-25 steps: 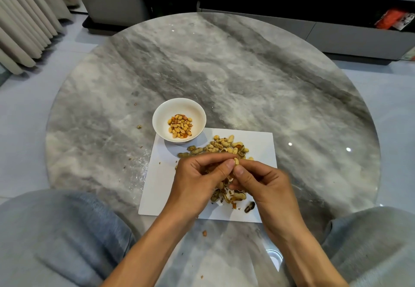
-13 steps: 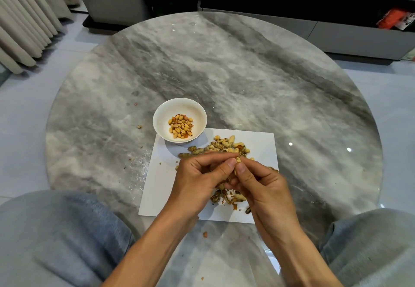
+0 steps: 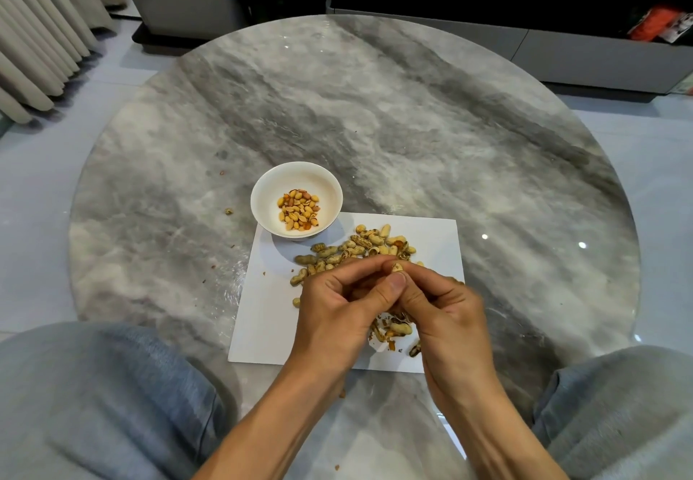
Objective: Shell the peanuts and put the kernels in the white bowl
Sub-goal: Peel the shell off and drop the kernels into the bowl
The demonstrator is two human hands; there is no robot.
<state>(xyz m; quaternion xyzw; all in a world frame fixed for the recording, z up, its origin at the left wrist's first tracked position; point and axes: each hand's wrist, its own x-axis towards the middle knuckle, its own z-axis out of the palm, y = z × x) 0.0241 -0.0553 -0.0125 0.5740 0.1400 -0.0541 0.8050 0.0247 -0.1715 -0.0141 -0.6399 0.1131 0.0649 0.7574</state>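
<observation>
Both hands meet over the white paper sheet (image 3: 270, 314) on the round, glossy grey marble desk (image 3: 412, 134). The left hand (image 3: 337, 310) and right hand (image 3: 446, 314) pinch one peanut (image 3: 396, 266) between thumbs and curled fingertips, the grip of each narrow around its rough tan shell. Beyond the hands on the sheet lies a heap of unshelled peanuts (image 3: 352, 248); beneath them, broken shell pieces (image 3: 393, 331). The smooth, round white bowl (image 3: 322, 187) sits at the sheet's far left corner, holding small golden kernels (image 3: 298, 209).
</observation>
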